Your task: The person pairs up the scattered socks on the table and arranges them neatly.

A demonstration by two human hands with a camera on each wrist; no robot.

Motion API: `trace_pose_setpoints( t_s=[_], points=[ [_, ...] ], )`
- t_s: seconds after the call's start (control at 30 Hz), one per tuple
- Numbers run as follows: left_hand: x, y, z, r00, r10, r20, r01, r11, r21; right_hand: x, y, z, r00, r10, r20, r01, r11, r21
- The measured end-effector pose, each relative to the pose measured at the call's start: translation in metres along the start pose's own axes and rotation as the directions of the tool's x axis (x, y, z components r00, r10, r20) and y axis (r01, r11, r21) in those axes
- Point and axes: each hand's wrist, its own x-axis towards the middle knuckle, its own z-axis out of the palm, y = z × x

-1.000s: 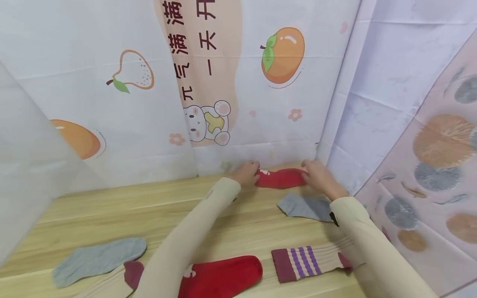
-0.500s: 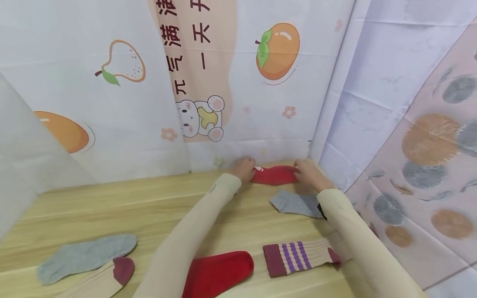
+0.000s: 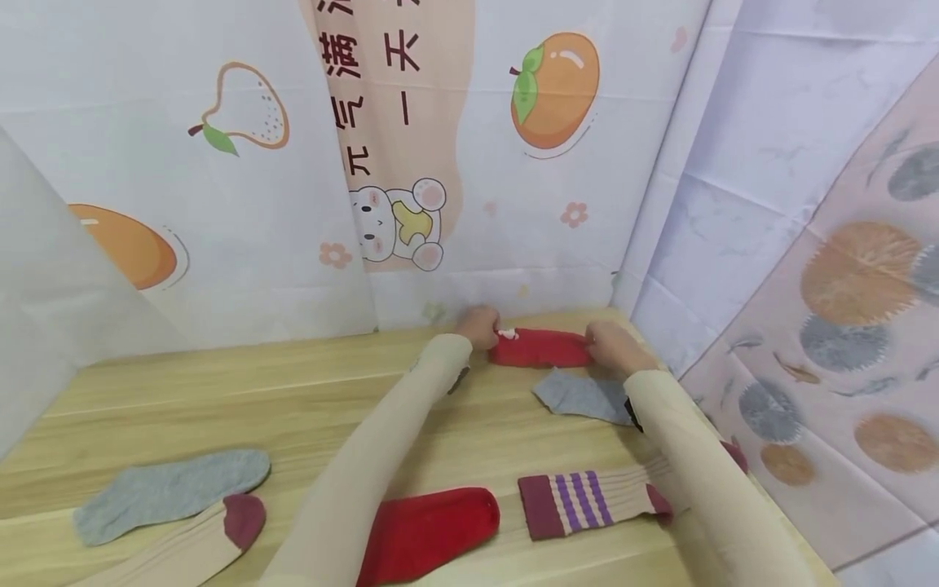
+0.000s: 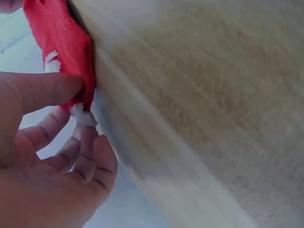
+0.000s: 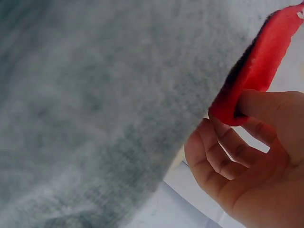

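A red sock (image 3: 541,349) with a white patch stretches between both hands at the back of the table. My left hand (image 3: 480,328) pinches its left end, thumb against fingers, as the left wrist view shows with the red sock (image 4: 66,42) at upper left. At the other end my right hand (image 3: 614,346) pinches the toe; in the right wrist view the thumb presses on the red sock (image 5: 259,66). Just in front, a grey sock (image 3: 583,396) lies partly under the right wrist. Another red sock (image 3: 433,530) lies near the front, partly hidden by the left sleeve.
A cream sock with purple stripes (image 3: 587,501) lies at front right, partly behind the right forearm. At front left are a grey sock (image 3: 172,489) and a cream sock with a maroon end (image 3: 183,546). Printed cloth walls (image 3: 293,302) border the wooden table (image 3: 308,408).
Both hands have taken firmer hold of the red sock's ends, and it now looks straighter and flatter. The head view has shifted slightly; the other socks lie as before.
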Motion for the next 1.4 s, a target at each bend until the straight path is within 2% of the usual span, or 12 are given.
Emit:
trace_pose_setpoints(
  t_s=[0.13,0.27,0.4,0.63,0.83,0.9,1.13,1.4],
  points=[
    [-0.005,-0.008,-0.002,1.000,-0.009,0.006,0.009,0.994,-0.109,0.001,-0.001,-0.002,1.000,0.016,0.005,-0.016,0.999,0.051],
    [-0.011,-0.017,-0.008,0.999,-0.021,0.042,0.028,0.983,-0.183,-0.001,-0.004,-0.007,0.999,-0.002,-0.054,0.006,0.997,0.077],
    [-0.018,-0.025,-0.015,0.998,-0.016,0.058,0.027,0.981,-0.194,-0.003,-0.010,-0.012,0.994,-0.035,-0.107,0.045,0.995,0.091],
    [-0.031,-0.039,-0.025,0.996,0.050,0.079,-0.032,0.975,-0.221,-0.007,-0.019,-0.012,0.989,-0.034,-0.142,0.048,0.995,0.092],
    [-0.041,-0.044,-0.037,0.990,-0.045,0.131,0.080,0.958,-0.275,-0.012,-0.027,-0.017,0.983,-0.068,-0.172,0.086,0.991,0.100],
    [-0.043,-0.046,-0.042,0.989,-0.057,0.133,0.094,0.953,-0.288,-0.014,-0.030,-0.020,0.982,-0.065,-0.178,0.085,0.991,0.108],
    [-0.049,-0.048,-0.051,0.994,0.020,0.106,0.012,0.956,-0.293,-0.024,-0.038,-0.024,0.984,-0.052,-0.173,0.076,0.988,0.135],
    [-0.062,-0.047,-0.052,0.992,0.069,0.108,-0.032,0.949,-0.315,-0.044,-0.044,-0.015,0.980,-0.026,-0.198,0.059,0.985,0.163]
  ],
)
